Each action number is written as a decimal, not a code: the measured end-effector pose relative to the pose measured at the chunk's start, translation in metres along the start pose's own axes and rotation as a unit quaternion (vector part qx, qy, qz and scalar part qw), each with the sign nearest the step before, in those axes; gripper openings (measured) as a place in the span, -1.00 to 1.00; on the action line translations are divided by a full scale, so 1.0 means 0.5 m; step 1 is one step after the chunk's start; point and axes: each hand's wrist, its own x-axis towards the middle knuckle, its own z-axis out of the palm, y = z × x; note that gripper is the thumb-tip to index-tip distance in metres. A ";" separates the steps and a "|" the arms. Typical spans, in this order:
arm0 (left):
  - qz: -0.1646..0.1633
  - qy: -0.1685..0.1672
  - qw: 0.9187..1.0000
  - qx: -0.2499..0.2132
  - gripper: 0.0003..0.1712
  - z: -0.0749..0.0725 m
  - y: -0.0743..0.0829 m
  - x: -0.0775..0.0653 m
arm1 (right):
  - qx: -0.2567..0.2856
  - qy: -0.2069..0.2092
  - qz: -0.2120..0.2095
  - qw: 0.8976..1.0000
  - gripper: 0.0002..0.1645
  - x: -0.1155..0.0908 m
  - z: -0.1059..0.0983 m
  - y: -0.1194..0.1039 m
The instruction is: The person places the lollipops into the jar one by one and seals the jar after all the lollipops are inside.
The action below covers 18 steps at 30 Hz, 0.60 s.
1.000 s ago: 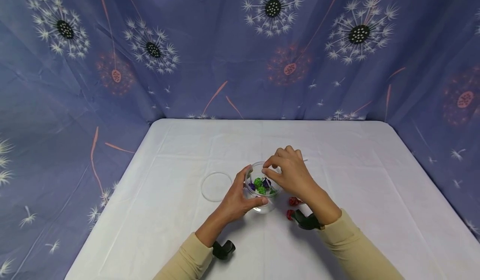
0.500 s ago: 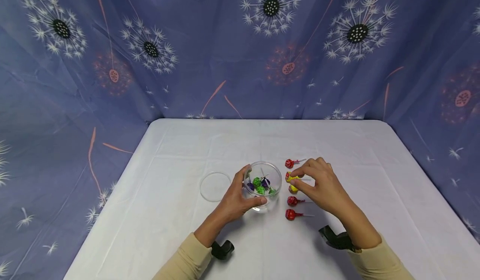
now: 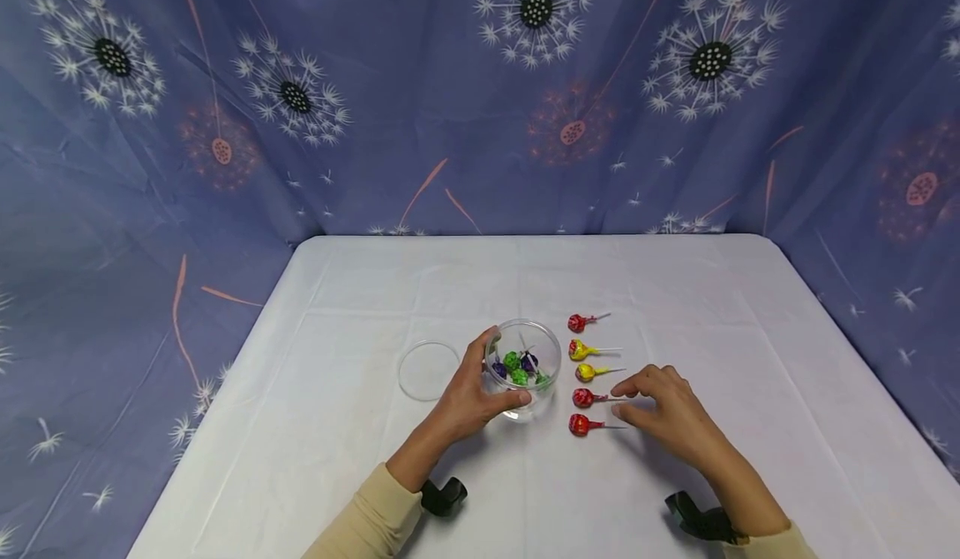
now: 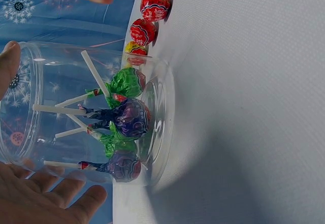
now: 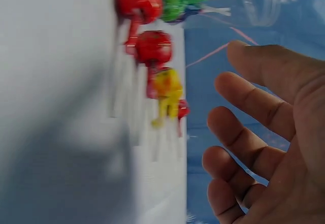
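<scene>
My left hand (image 3: 468, 401) grips a clear plastic jar (image 3: 489, 376), thumb on the near side and fingers round the far left. Inside stand several lollipops in green wrappers (image 4: 127, 82) and purple wrappers (image 4: 133, 118), sticks pointing up. Right of the jar lies a column of lollipops. From the far end come a red lollipop (image 3: 577, 323), two yellow ones (image 3: 585, 372), a red one (image 3: 582, 397) and the nearest red one (image 3: 579, 425). My right hand (image 3: 663, 413) holds nothing, thumb and forefinger parted around the stick end of the second-nearest red lollipop.
A clear round lid (image 3: 428, 342) lies flat on the white-covered table (image 3: 360, 292), left of the jar. Black wrist cameras sit below the left wrist (image 3: 444, 497) and the right wrist (image 3: 697, 519). A blue dandelion-print curtain (image 3: 420, 126) hangs behind the table.
My right hand has left the jar's mouth, passed over the yellow lollipops and come nearer and rightward to the red ones, uncovering the column. The left hand stays on the jar.
</scene>
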 end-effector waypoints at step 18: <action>0.001 -0.002 1.000 0.002 0.15 -0.002 -0.003 0.000 | -0.020 -0.030 -0.012 0.999 -0.81 -0.004 0.075 0.039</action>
